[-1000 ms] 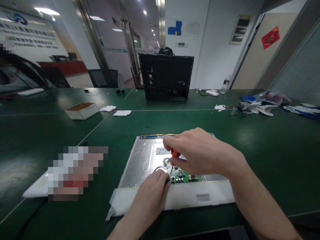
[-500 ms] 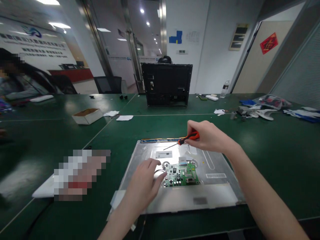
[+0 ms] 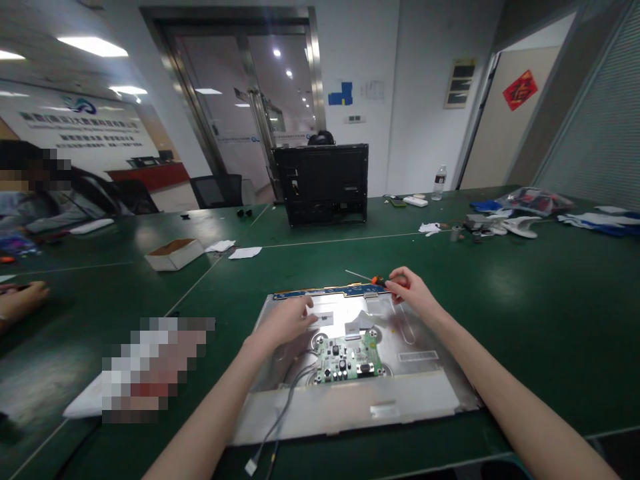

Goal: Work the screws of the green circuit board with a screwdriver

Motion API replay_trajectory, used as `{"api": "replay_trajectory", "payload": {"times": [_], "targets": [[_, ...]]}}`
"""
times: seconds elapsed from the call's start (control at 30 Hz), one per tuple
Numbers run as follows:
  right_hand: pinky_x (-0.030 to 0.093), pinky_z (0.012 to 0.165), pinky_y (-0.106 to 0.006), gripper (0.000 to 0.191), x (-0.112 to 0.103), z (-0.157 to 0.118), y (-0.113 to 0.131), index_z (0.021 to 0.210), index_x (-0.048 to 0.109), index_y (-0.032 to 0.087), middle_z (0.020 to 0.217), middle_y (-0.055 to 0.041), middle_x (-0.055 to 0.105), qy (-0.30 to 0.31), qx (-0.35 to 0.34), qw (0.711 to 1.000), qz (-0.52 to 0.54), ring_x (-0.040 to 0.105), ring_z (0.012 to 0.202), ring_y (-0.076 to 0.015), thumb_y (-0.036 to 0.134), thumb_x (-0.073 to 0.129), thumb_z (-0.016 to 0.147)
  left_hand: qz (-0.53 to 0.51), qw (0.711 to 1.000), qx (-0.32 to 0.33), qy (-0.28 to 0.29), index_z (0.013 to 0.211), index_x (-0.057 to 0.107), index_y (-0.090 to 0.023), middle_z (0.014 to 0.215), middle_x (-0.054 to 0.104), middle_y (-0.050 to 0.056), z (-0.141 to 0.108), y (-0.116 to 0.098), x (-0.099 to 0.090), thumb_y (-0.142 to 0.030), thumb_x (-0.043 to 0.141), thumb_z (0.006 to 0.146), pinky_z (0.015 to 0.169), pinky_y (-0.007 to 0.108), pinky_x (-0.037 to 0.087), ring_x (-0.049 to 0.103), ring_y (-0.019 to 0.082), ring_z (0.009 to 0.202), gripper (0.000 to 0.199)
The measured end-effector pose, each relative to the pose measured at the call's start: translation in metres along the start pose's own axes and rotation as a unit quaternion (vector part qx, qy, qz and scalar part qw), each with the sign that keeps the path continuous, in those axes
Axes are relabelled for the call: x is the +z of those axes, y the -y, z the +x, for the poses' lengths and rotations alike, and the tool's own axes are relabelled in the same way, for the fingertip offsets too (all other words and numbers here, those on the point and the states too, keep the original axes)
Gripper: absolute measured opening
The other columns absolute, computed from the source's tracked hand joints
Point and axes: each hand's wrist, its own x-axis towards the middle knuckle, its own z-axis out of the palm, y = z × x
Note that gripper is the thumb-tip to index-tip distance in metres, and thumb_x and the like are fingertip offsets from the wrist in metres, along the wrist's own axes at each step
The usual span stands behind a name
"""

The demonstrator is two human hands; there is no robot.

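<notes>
A silver metal panel (image 3: pixel 420 393) lies on the green table with a green circuit board (image 3: pixel 350 359) at its middle and a blue strip board (image 3: pixel 320 292) along its far edge. Grey cables (image 3: pixel 286 407) run from the circuit board over the near edge. My left hand (image 3: pixel 287 321) is over the panel's upper left part, fingers apart and holding nothing. My right hand (image 3: pixel 407 291) grips a red and black screwdriver (image 3: pixel 379 281) above the panel's far right edge, its shaft pointing left.
A black monitor back (image 3: pixel 323 183) stands across the table. An open box (image 3: pixel 174 255) and papers (image 3: pixel 245 253) are at left, near a pixelated white object (image 3: pixel 83 400). A person's hand (image 3: pixel 25 300) is at far left. A bottle (image 3: pixel 439 183) and scattered parts (image 3: pixel 480 223) are at back right.
My left hand has moved from beside the circuit board toward the panel's far side. My right hand and the screwdriver have shifted to the far edge. The view has tilted up slightly.
</notes>
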Motion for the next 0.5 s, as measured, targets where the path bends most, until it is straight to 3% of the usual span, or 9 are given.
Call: {"api": "replay_trajectory", "payload": {"times": [0.17,0.5], "targets": [[0.046,0.045,-0.024,0.032,0.002,0.0,-0.01,0.084,0.048,0.02,0.063,0.0049,0.058,0.006,-0.005,1.0,-0.004,0.053,0.048,-0.0102,0.044,0.065,0.069,-0.04,0.999,0.03,0.004,0.091,0.06,-0.018,0.083,0.067,0.004,0.016,-0.004,0.011,-0.027,0.057,0.079,0.064,0.025,0.041,0.061,0.02,0.077,0.015],[0.043,0.045,-0.022,0.027,-0.002,0.003,-0.014,0.08,0.05,0.019,0.064,0.0039,0.059,-0.011,0.02,1.0,-0.014,0.052,0.049,-0.0094,0.04,0.064,0.07,-0.078,0.993,0.083,-0.015,0.077,0.061,-0.018,0.083,0.066,0.006,0.016,-0.002,0.016,-0.015,0.047,0.078,0.07,0.027,0.043,0.061,0.021,0.08,0.014]]}}
